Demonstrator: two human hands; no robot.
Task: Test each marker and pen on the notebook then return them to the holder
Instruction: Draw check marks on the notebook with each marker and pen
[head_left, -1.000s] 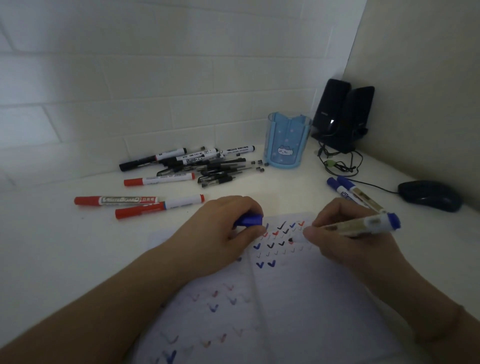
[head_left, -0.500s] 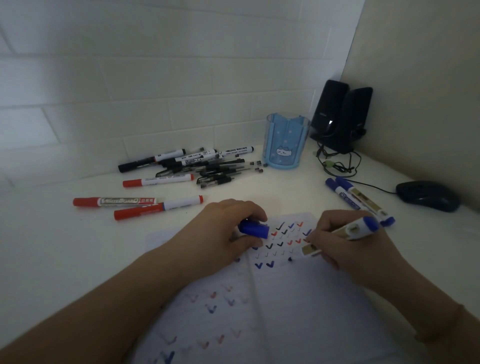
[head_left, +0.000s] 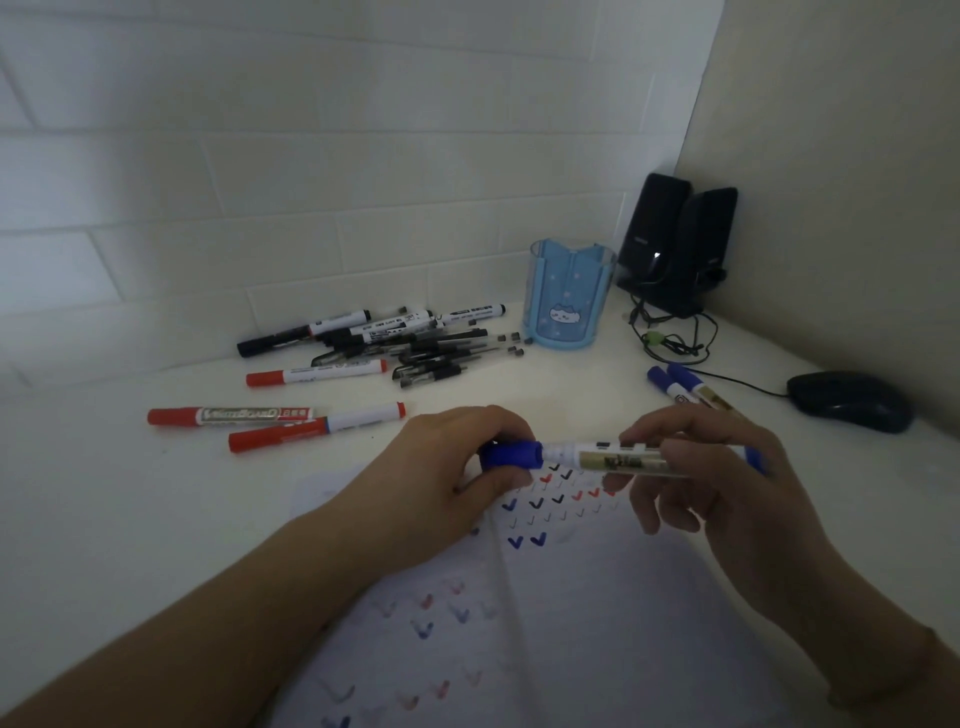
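The left hand (head_left: 457, 467) is curled tight round the blue cap (head_left: 511, 455), and the right hand (head_left: 691, 467) pinches the barrel of the marker (head_left: 613, 460) between thumb and fingers, so the marker lies level in mid-frame, just above the top of the notebook (head_left: 597, 597). The cap looks seated on the tip or very nearly so; I can't tell if it has clicked home. If it hasn't, the tip could dry out, or the cap could drop off on the way to the holder (head_left: 569, 296), which stands empty at centre right, near the speakers (head_left: 675, 244).

The hands hover right over the fresh ticks, so a lowered palm might smear them. Two blue markers (head_left: 675, 387) lie just beyond the right hand, and a careless reach could roll them toward the mouse (head_left: 849, 400). The red markers (head_left: 270, 421) and the heap of pens (head_left: 415, 343) at centre left lie loose on the bench (head_left: 130, 493), easy to muddle tested with untested.
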